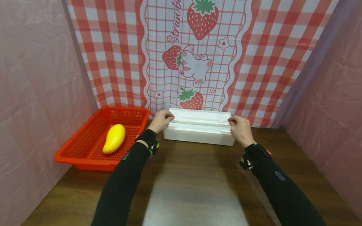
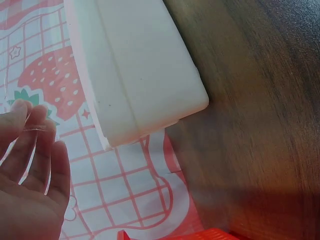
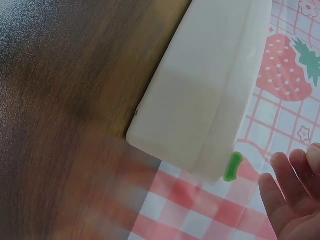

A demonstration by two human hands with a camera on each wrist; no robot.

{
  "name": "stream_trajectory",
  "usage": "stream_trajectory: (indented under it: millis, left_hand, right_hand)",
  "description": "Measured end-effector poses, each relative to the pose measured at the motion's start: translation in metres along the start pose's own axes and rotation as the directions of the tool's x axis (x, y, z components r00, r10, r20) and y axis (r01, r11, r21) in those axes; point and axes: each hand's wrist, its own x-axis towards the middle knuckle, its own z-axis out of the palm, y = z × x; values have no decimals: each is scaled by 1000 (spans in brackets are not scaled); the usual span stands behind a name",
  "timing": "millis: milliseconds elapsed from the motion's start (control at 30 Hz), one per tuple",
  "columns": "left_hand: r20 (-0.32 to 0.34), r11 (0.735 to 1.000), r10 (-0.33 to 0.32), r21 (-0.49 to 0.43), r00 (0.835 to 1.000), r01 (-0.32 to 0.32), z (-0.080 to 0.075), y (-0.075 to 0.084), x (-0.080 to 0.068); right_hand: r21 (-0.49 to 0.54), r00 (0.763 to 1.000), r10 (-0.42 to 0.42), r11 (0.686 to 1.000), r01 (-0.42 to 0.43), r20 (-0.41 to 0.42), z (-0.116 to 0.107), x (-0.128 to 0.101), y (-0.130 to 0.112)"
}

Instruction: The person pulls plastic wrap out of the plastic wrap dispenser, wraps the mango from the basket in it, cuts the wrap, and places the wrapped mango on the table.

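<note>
A long white cling film box (image 1: pixel 198 137) stands lengthwise at the back of the table, with a pale bar running across its top. Clear cling film (image 2: pixel 36 129) shows as a thin glossy edge at the left fingertips. My left hand (image 1: pixel 161 120) pinches the film at the box's left end, thumb against fingertips. At the opposite end my right hand (image 1: pixel 240 128) pinches too, thumb against fingers; the film there is hardly visible. A small green piece (image 3: pixel 233 167) sticks out at the box's right end in the right wrist view.
To the left is a red plastic basket (image 1: pixel 82 131) holding a yellow mango (image 1: pixel 114 139). A red checked strawberry cloth (image 1: pixel 195 62) hangs right behind the box. Pale pink curtains (image 1: pixel 36 78) close off both sides. Brown wooden tabletop (image 1: pixel 192 175) lies in front.
</note>
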Motion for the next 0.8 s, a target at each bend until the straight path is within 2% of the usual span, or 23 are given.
stream_trajectory:
  millis: [167, 600, 800]
  left_hand:
    - [-22, 1000, 30, -6, 999, -30, -2, 0, 1]
    - [-29, 1000, 9, -23, 1000, -10, -5, 10, -2]
    - [-25, 996, -23, -88, 999, 21, -7, 14, -4]
  right_hand:
    - [0, 1000, -13, 1000, 13, -13, -1, 0, -2]
    - [-1, 999, -4, 1000, 4, -47, -1, -2, -3]
    - [16, 999, -5, 1000, 6, -41, -2, -4, -4]
